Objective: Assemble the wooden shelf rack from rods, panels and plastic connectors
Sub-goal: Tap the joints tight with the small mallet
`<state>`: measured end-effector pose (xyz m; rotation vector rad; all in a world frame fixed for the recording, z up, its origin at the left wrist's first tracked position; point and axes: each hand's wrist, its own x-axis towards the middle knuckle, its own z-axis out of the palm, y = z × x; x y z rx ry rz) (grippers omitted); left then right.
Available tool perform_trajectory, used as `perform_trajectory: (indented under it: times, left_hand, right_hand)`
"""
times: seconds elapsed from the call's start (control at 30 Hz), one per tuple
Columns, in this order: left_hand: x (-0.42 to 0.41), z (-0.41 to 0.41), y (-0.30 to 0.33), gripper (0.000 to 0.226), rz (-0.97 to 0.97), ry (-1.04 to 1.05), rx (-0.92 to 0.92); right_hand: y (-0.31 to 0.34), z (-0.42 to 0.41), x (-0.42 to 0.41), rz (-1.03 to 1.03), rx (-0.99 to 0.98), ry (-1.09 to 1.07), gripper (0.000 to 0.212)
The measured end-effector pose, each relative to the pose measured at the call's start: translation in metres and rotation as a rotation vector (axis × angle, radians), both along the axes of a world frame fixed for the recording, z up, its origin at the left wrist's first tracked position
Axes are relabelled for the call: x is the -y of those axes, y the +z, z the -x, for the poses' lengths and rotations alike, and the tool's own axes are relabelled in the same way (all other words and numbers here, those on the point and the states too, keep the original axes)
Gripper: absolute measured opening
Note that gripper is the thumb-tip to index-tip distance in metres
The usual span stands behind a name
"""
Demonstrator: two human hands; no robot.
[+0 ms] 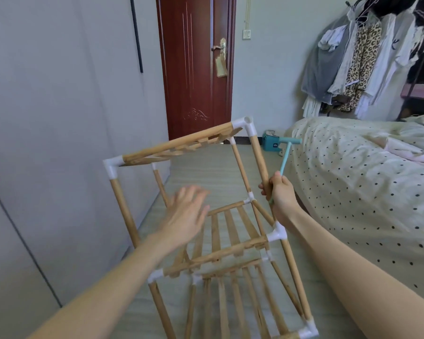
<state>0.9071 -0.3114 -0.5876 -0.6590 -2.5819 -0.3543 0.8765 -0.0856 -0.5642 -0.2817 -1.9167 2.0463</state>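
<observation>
Forearms frame the tilted wooden rack [206,231]: pale rods, white connectors [245,124].

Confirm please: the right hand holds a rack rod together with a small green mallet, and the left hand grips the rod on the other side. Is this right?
Not quite. The right hand does hold a rod together with the green mallet, but the left hand grips nothing: the head view shows it open, fingers spread, in front of the rack.

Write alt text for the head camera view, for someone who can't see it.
A person's right hand grips a rod of a tilted wooden rack, plus a small blue mallet; the left hand hovers open. Bed right, door behind.
</observation>
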Motion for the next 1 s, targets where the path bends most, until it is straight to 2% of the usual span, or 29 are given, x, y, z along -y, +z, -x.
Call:
perform_trajectory:
  times: [0.1,0.17,0.33,0.5,0.63,0.77,1.0]
  left_hand:
    - [0.001,-0.008,-0.055,0.068,0.336,-0.104,0.546]
    - [0.001,-0.003,-0.079,0.076,0.381,-0.112,0.632]
    - [0.006,0.021,-0.093,0.046,0.235,-0.039,0.533]
    - [-0.007,0.025,-0.092,0.036,0.281,-0.078,0.496]
    - [-0.01,0.018,-0.094,0.032,0.338,-0.093,0.313]
    - [-0.011,0.016,-0.093,0.032,0.269,-0.02,0.156]
    - [-0.016,0.013,-0.098,0.027,0.314,0.059,0.084]
  right_hand:
    - [0.004,0.015,0.007,0.018,0.003,0.001,0.032]
    - [0.005,0.023,0.006,0.03,0.006,-0.016,0.032]
    - [-0.001,0.032,-0.01,0.005,0.016,-0.049,0.032]
    - [-0.012,0.026,-0.032,0.095,0.017,-0.12,0.032]
    - [-0.02,0.019,-0.048,0.111,0.034,-0.129,0.029]
    - [-0.033,0.009,-0.057,0.047,0.075,-0.122,0.026]
    - [-0.062,-0.022,-0.063,-0.228,0.059,-0.122,0.026]
